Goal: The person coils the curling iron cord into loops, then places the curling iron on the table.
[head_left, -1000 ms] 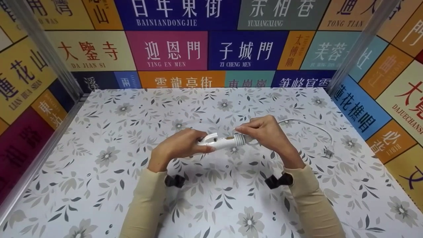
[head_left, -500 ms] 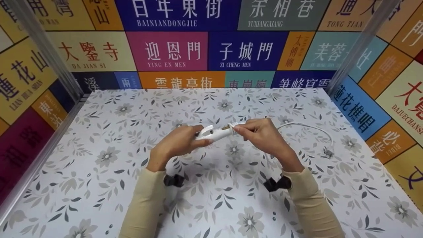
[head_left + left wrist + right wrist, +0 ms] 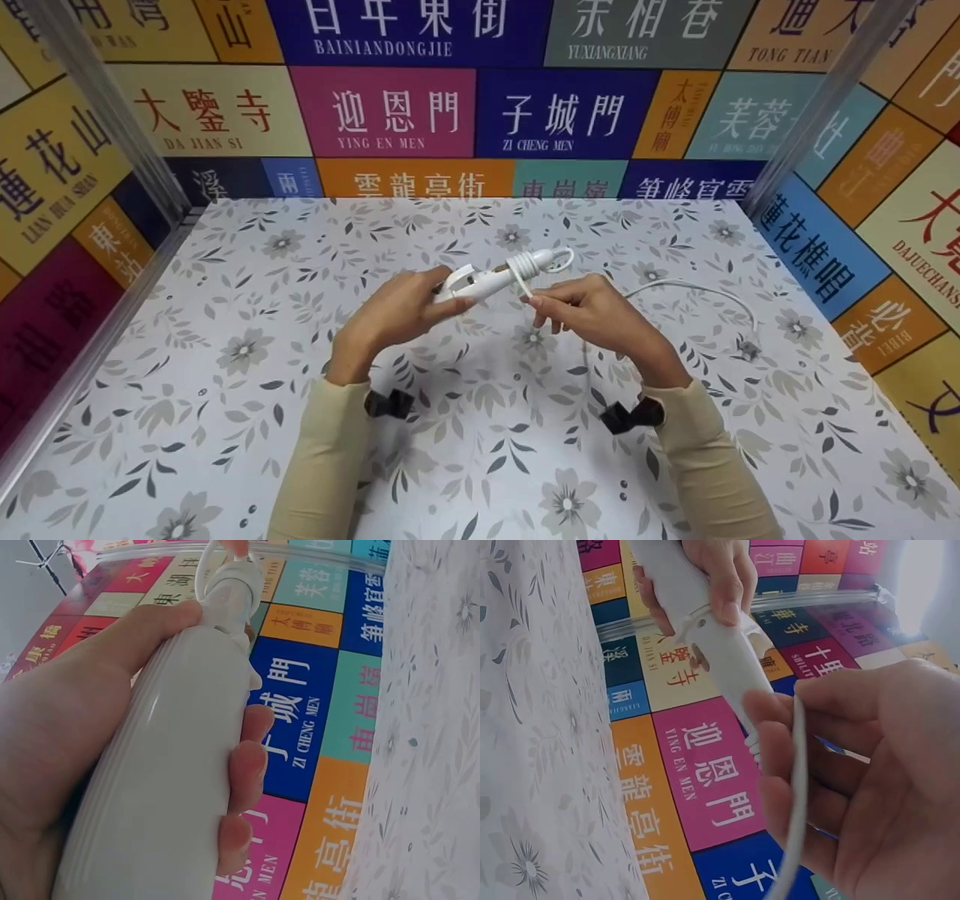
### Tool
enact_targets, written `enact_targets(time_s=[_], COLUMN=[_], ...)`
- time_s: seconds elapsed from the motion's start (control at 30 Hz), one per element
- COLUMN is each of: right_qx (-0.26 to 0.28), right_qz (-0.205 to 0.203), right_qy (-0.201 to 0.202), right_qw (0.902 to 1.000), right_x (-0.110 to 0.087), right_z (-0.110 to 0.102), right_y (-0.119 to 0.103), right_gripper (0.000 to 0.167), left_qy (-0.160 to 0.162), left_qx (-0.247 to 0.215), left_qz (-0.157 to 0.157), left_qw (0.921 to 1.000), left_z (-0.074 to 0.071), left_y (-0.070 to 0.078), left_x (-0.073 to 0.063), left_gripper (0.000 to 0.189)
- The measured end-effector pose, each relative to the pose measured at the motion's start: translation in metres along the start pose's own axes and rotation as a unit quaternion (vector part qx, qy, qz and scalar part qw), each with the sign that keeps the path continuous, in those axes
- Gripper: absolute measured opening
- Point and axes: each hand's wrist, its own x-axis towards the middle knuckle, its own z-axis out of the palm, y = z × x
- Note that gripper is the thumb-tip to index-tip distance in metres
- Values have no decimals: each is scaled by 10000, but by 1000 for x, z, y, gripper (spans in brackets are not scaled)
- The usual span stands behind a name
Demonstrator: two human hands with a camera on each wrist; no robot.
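A white corded hand appliance [image 3: 489, 285], with a broad ribbed body and a slimmer end, is held above the table; its exact kind is unclear. My left hand [image 3: 397, 306] grips the broad body, thumb along one side and fingers round the other, as the left wrist view shows on the white casing [image 3: 165, 765]. Several turns of white power cord [image 3: 527, 264] circle the slim end, with a small loop beyond its tip. My right hand [image 3: 596, 309] pinches the cord [image 3: 799, 780] between thumb and fingers, just below those turns.
The cord's trailing part [image 3: 694, 283] curves across the table to a plug [image 3: 748, 349] on the right. A flower-patterned cover [image 3: 300, 457] lies on the tabletop. Colourful lettered panels [image 3: 382, 112] stand behind and at both sides.
The appliance has tilted, its slim end rising away from me. My right hand has come from that end down to its near side, drawing the cord with it. The wound turns are now in plain sight.
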Motion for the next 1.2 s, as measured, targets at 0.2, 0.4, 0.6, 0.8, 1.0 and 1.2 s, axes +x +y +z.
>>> enact_targets(time_s=[0.2, 0.4, 0.6, 0.8, 1.0, 1.2], right_qx=[271, 560, 330, 47, -169, -266], right_qz=[169, 452, 710, 1168, 1275, 1240], right_qy=[-602, -645, -544, -117, 322, 97], right_qw=[9977, 9953, 9954, 9931, 9912, 9919], right_x=[1, 5, 9, 11, 12, 14], right_z=[-8, -13, -11, -9, -8, -4], right_y=[14, 32, 43, 53, 60, 62], right_gripper=[27, 27, 29, 39, 42, 39], left_qy=[13, 149, 140, -81, -258, -238], left_qx=[-419, -596, -612, -739, -713, -556], left_qz=[-129, -192, -93, 138, 350, 420], left_qw=[9990, 9979, 9980, 9971, 9965, 9973], left_z=[-2, -1, -1, 0, 2, 6], left_y=[0, -3, -1, -2, -1, 0], left_x=[-1, -2, -2, -4, -1, 2], left_gripper=[32, 32, 32, 32, 33, 32])
